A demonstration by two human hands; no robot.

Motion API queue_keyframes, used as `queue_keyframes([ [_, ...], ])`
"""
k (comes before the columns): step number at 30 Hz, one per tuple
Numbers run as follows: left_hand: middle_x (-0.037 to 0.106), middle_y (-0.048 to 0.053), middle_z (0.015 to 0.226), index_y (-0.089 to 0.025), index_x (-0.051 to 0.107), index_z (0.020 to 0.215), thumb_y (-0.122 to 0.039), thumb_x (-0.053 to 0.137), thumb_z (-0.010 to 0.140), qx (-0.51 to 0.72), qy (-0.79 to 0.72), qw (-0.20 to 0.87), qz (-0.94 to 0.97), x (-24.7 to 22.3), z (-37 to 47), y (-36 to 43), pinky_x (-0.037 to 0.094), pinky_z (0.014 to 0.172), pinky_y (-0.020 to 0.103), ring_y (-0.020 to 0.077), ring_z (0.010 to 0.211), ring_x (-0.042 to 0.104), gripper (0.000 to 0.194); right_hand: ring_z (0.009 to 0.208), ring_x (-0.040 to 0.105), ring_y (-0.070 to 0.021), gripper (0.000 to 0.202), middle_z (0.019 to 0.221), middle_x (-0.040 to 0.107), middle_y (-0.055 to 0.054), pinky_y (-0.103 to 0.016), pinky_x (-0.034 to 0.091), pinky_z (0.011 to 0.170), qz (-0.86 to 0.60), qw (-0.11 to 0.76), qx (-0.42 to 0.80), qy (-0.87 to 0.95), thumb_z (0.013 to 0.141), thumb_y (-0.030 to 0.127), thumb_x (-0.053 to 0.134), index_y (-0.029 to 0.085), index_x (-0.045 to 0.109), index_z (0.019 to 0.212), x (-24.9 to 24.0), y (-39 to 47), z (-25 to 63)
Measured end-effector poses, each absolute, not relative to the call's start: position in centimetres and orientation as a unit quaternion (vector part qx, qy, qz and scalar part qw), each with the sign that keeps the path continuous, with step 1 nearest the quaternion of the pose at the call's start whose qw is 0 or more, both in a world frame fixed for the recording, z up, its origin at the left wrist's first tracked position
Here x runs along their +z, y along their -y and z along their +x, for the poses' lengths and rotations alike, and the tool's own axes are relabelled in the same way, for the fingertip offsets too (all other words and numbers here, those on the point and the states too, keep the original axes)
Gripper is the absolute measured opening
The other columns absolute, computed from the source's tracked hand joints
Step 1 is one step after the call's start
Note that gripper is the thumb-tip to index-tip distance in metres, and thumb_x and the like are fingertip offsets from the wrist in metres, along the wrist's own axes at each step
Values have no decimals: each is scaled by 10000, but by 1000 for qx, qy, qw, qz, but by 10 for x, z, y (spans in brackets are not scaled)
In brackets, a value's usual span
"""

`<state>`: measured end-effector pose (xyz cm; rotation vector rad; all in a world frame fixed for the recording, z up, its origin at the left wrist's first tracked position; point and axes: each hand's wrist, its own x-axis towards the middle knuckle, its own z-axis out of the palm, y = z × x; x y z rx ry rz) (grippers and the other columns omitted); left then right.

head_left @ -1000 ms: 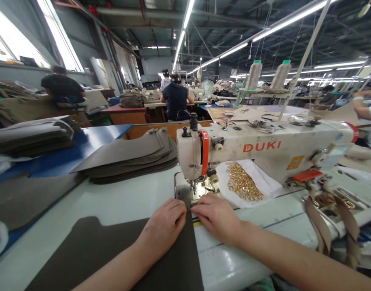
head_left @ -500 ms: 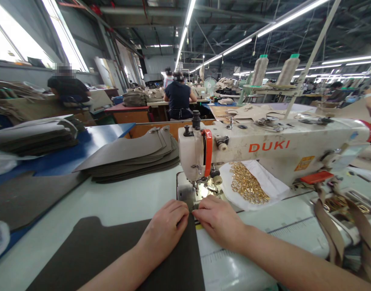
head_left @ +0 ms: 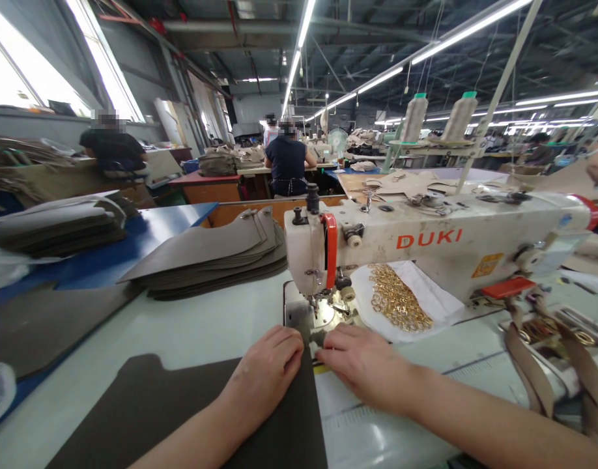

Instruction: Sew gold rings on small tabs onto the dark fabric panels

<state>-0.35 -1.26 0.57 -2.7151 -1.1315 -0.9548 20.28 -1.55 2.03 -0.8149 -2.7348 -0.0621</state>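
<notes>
A flat dark grey panel (head_left: 182, 404) lies on the pale table in front of me, its narrow end towards the sewing machine. My left hand (head_left: 270, 368) rests on that end with curled fingers, holding the panel near its right edge. Just right of it, my right hand (head_left: 357, 365) is closed by the metal needle plate (head_left: 301, 316); what its fingertips hold, if anything, is hidden. A small dark piece shows between the two hands. Above them stands the white sewing machine's needle head (head_left: 306, 254), lamp lit.
Gold-coloured rings (head_left: 399, 299) lie on a white cloth (head_left: 440, 299) beneath the machine arm. Stacked grey panels (head_left: 206, 260) sit at the back left. Brown straps (head_left: 528, 365) hang beside a tray on the right. Other people sit at work farther back.
My right hand has shifted slightly right, away from my left hand, widening the gap between them. The left hand and the panel look nearly unmoved; the view has shifted slightly.
</notes>
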Motion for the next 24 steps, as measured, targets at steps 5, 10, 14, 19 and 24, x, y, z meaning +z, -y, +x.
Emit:
queue_keyframes([
  [5,636,29,743,-183,546,762,-74,439,846,-315,363,31,-876,4,-3,13,535,672,306,176,705,599,174,875,530,-200,181,918,624,-51,-324,431,774,-200,101,-57,973,904,191,536,140,593,1068,27,34,216],
  [10,637,22,728,-191,547,765,-73,416,857,-323,358,40,-875,5,-2,14,535,662,291,168,682,598,199,953,530,-200,142,993,632,-60,-341,419,886,-226,142,-49,962,912,225,511,157,609,990,18,35,204],
  [14,642,22,738,-195,553,775,-92,412,875,-320,358,34,-877,6,-3,13,536,661,281,162,688,601,201,937,533,-193,163,920,641,-59,-323,418,906,-244,196,-23,950,903,281,521,157,607,842,14,29,192],
  [19,629,22,731,-193,544,760,-103,381,904,-309,360,56,-879,1,-4,13,533,661,288,164,683,593,236,885,552,-174,137,908,660,-42,-306,434,868,-219,209,-15,953,927,194,472,167,602,892,-1,25,186],
  [24,621,20,737,-188,544,789,-106,365,925,-313,351,64,-880,0,-3,13,529,666,290,163,682,588,240,911,571,-174,156,949,673,-49,-307,438,864,-220,220,5,950,935,185,454,171,608,915,-10,25,186],
])
